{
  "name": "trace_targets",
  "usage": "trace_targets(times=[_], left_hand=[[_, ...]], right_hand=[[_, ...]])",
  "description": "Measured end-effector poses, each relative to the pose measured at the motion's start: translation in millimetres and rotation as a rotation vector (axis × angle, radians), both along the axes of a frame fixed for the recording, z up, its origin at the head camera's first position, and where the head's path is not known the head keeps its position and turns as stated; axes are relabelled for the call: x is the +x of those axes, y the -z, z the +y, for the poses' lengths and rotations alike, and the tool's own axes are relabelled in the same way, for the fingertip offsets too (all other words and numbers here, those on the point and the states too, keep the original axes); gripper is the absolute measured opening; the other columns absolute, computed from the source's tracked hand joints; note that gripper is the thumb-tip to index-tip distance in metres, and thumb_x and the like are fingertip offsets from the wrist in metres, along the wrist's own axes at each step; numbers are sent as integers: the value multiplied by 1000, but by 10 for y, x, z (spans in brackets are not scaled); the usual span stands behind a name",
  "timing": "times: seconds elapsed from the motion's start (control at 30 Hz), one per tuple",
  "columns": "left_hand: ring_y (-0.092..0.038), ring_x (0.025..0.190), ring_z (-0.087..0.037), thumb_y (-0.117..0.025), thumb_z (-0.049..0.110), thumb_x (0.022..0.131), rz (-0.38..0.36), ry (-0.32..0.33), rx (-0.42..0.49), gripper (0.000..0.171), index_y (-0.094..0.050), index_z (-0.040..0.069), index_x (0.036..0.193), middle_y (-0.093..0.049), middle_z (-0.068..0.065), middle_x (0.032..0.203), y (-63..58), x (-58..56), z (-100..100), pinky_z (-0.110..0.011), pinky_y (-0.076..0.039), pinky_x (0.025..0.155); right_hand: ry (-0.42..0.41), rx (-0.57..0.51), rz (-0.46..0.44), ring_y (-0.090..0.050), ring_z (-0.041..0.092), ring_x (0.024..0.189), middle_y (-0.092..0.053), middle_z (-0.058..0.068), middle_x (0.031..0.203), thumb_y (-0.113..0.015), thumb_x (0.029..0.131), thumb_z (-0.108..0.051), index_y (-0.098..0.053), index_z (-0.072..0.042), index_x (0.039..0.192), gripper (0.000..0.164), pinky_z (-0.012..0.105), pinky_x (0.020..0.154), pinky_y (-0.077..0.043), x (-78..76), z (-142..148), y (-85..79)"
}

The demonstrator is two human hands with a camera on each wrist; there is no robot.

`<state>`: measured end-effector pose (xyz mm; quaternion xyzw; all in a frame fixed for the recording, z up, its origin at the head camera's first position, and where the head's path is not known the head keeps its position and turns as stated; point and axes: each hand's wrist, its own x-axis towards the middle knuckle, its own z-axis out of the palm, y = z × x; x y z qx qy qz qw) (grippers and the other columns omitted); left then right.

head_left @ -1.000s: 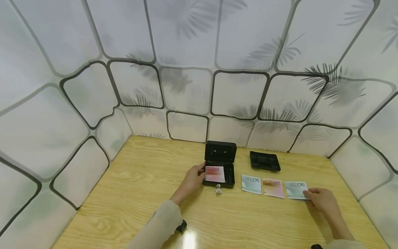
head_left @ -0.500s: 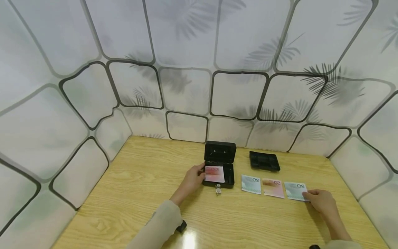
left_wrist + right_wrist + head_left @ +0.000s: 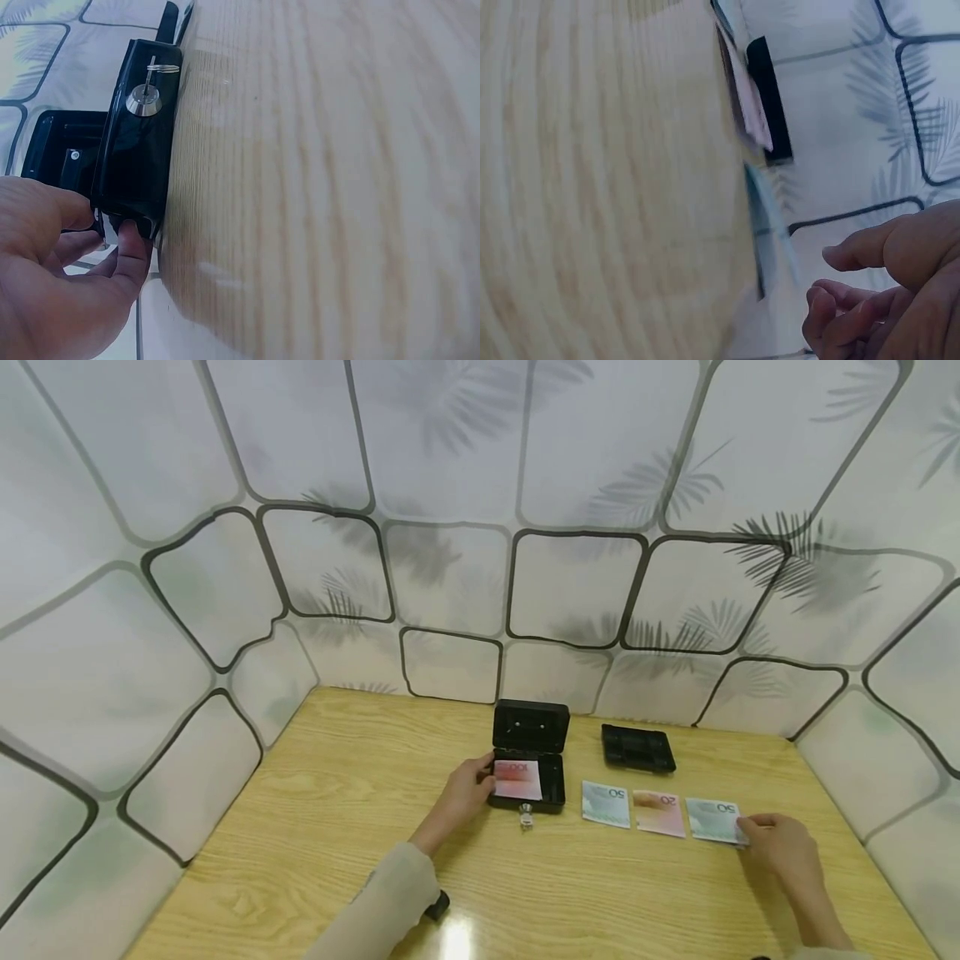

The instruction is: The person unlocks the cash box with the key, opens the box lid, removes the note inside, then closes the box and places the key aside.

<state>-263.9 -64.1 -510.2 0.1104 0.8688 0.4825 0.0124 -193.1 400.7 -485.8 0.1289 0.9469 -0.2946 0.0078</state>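
Note:
A small black cash box (image 3: 557, 781) stands with its lid raised, a red 100 banknote (image 3: 517, 779) lying inside. My left hand (image 3: 463, 795) grips the box's left side, thumb over the rim and fingers against the outer wall, as the left wrist view shows. A key (image 3: 148, 71) with a ring sits in its front lock (image 3: 144, 100). To the right lies a green 50 banknote (image 3: 712, 820), its right edge at the fingertips of my right hand (image 3: 783, 847). In the right wrist view, thumb and index finger are parted, with a gap to that note (image 3: 769, 217).
Another green 50 banknote (image 3: 606, 804) and a pinkish 20 banknote (image 3: 659, 814) lie in a row between box and right hand. Behind them sits a black tray insert (image 3: 638, 749). Patterned walls (image 3: 450, 664) enclose the wooden table (image 3: 360, 752) at the back and sides.
My right thumb and fingers lay over the 50 note's right corner before; now they have drawn slightly right, to its edge. My left hand and the box have stayed in place.

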Motion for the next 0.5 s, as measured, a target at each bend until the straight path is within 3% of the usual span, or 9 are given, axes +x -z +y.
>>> trace_targets(times=[0.1,0.3,0.5], left_hand=[[-55,124,-33,-58,4,103,-7,-3,1,49,-48,-6,150,-55,-30,140,6,-2,-3,-49,-48,100],[-55,122,-33,-58,3,103,-16,1,5,49,-48,-7,150,-55,-30,140,0,8,-1,-49,-49,98],[-54,126,-34,-58,2,103,-12,1,11,49,-47,-8,150,-55,-30,139,-1,11,2,-51,-47,103]], right_hand=[[-9,-5,58,-68,44,91,-67,35,113,-51,106,-31,-59,18,126,54,44,66,-55,3,-72,-77],[-4,-98,124,-68,20,69,-73,22,97,-53,107,-29,-57,17,131,52,31,58,-49,-2,-326,-216],[-25,-212,130,-64,19,68,-70,7,84,-57,106,-28,-59,14,131,48,30,55,-44,-45,-656,-327]])
